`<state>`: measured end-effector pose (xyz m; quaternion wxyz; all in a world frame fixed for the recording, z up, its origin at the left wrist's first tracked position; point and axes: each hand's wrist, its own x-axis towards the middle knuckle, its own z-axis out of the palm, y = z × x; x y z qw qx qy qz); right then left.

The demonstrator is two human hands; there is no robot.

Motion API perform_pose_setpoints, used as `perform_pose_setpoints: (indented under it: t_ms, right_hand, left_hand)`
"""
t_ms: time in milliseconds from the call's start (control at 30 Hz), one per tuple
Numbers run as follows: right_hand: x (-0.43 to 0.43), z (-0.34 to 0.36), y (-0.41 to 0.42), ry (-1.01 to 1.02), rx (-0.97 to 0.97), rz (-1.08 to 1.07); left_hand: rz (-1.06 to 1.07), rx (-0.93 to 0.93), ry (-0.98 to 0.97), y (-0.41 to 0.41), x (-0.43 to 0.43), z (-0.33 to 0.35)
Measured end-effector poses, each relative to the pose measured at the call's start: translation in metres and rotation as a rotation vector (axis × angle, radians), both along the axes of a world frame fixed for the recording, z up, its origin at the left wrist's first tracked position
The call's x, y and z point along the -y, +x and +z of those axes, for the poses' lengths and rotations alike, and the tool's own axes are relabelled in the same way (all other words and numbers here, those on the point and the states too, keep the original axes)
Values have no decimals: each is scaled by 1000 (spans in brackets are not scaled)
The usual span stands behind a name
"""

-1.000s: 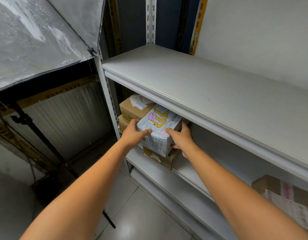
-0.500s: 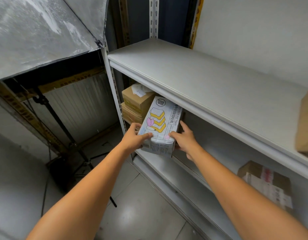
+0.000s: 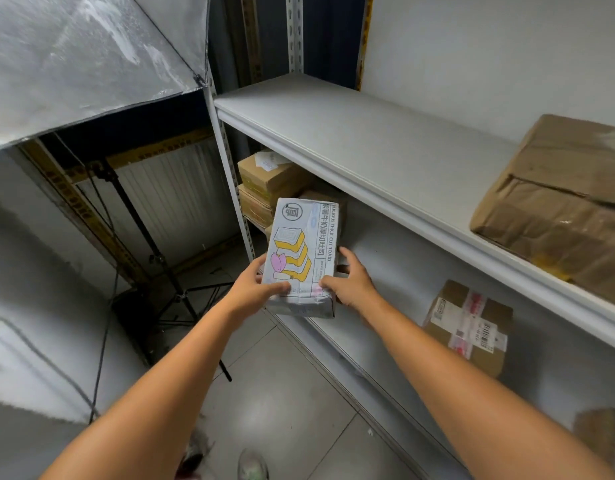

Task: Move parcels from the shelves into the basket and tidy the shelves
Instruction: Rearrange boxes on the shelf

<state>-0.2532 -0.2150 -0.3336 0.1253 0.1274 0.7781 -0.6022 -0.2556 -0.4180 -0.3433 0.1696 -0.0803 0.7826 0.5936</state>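
Hold on the white toast parcel (image 3: 303, 252) is shared between two hands. The left grip (image 3: 252, 293) is curled round the parcel's near left edge, with the thumb laid on the printed top face. The right grip (image 3: 351, 285) is set at the near right corner, thumb on top and fingers spread along the right side and underneath. The parcel is thus pinched between both grips, its long axis running toward twelve o'clock and its near end tilted slightly downward. Whether its underside touches anything cannot be told.

Just beyond the parcel, at twelve to eleven o'clock, a stack of brown cardboard boxes (image 3: 269, 181) is seen at the left end of the middle shelf (image 3: 396, 271). On the same shelf, at four o'clock from the grips, a taped brown box (image 3: 468, 329) is stood well apart. Above, at one to two o'clock, the grey upper shelf (image 3: 351, 140) is seen, with a paper-wrapped parcel (image 3: 558, 209) lying toward its right end. A pale wall (image 3: 472, 46) is found behind it. At six o'clock a grey tiled floor (image 3: 282, 393) is seen. At nine o'clock a black light stand (image 3: 153, 258) is placed, with a silver reflective sheet (image 3: 74, 57) at ten o'clock.
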Motion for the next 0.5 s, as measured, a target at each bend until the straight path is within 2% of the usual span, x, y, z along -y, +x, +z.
perform_pose_setpoints:
  t_ms: [300, 500]
  right_hand:
    - [3, 9, 26, -11, -36, 15]
    - [5, 17, 29, 62, -102, 62]
  left_hand:
    - [8, -10, 98, 22, 9, 8]
    - [-57, -49, 149, 22, 18, 16]
